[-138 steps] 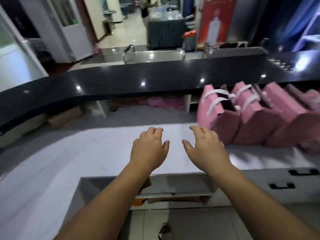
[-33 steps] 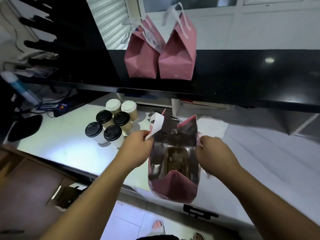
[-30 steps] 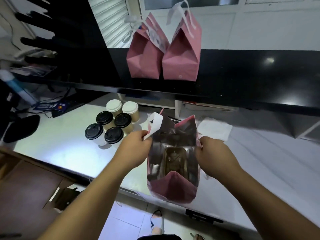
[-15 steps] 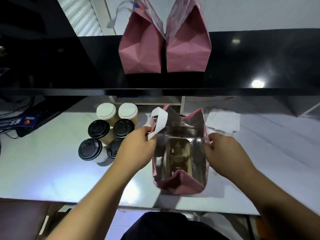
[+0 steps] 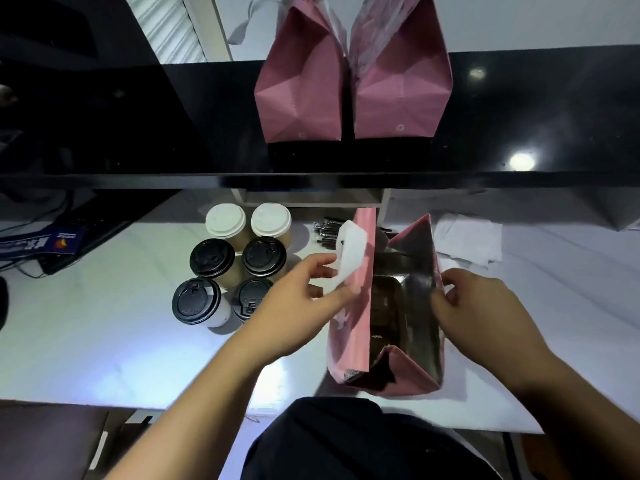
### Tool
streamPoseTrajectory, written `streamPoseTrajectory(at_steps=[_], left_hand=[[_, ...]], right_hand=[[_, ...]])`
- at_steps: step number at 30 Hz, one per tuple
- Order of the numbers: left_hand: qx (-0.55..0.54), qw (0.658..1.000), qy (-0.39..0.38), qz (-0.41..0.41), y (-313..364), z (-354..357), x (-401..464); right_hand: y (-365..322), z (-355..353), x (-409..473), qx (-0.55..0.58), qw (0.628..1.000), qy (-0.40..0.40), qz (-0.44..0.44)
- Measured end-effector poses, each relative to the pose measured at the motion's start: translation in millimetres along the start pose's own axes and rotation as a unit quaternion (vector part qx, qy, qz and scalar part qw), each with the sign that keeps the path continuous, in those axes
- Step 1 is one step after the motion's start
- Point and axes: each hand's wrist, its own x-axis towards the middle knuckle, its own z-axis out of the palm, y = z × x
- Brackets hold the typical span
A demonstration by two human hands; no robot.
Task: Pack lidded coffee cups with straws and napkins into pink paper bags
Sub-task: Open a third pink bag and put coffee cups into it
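Note:
An open pink paper bag (image 5: pixel 349 327) with a shiny foil lining stands on the white counter (image 5: pixel 104 341) in front of me. My left hand (image 5: pixel 304 299) grips its left rim beside the white handle (image 5: pixel 351 254). My right hand (image 5: pixel 485 313) pinches the right rim, holding the mouth apart. Left of the bag stand several lidded coffee cups (image 5: pixel 239 265), two with white lids at the back and the others with black lids. Wrapped straws (image 5: pixel 325 232) lie behind the bag, and white napkins (image 5: pixel 467 242) lie at its right.
Two closed pink bags (image 5: pixel 353 84) stand side by side on the raised black ledge (image 5: pixel 519 126) behind the counter. A keyboard and cables (image 5: pixel 62 237) lie at the far left. The counter's front edge runs just below the bag.
Long ago my hands were empty at another counter. Over the last second the view tilted down and both hands kept spreading the bag's mouth wider on the counter.

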Motion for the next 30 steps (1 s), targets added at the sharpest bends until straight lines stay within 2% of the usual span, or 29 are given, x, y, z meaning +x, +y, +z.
streamPoseTrajectory(at_steps=[3,4,6,8,10,12,15,19,24,27,30], left_hand=[[-0.026,0.996,-0.088,0.018,-10,-24,-6],[-0.047,0.995,-0.082,0.010,-15,-32,-5],[-0.039,0.999,0.010,-0.015,-31,-45,2],[0.145,0.982,0.114,-0.039,-51,-54,14],[0.324,0.935,0.127,-0.073,-71,-55,20],[0.394,0.905,0.116,-0.107,-85,-49,22],[0.400,0.900,0.125,-0.118,-98,-41,23],[0.370,0.911,0.132,-0.129,-99,-37,25],[0.373,0.912,0.103,-0.135,-69,-44,2],[0.383,0.914,0.110,-0.080,-26,-61,-24],[0.397,0.901,0.168,0.047,39,-75,-48]], right_hand=[[4,1,2,0.004,1.000,0.000,-0.002],[5,0,2,0.007,1.000,0.000,-0.001],[7,0,2,0.016,1.000,-0.002,0.000],[8,0,1,0.024,1.000,-0.003,0.000],[9,0,1,0.032,0.999,-0.004,-0.001],[10,0,1,0.037,0.999,-0.006,-0.006],[10,-1,0,0.047,0.999,-0.008,-0.014],[8,-1,1,0.055,0.998,-0.016,-0.019],[6,-3,2,0.067,0.997,-0.032,-0.024],[8,-4,1,0.071,0.997,-0.029,-0.027],[10,-4,0,0.082,0.996,-0.031,-0.026]])
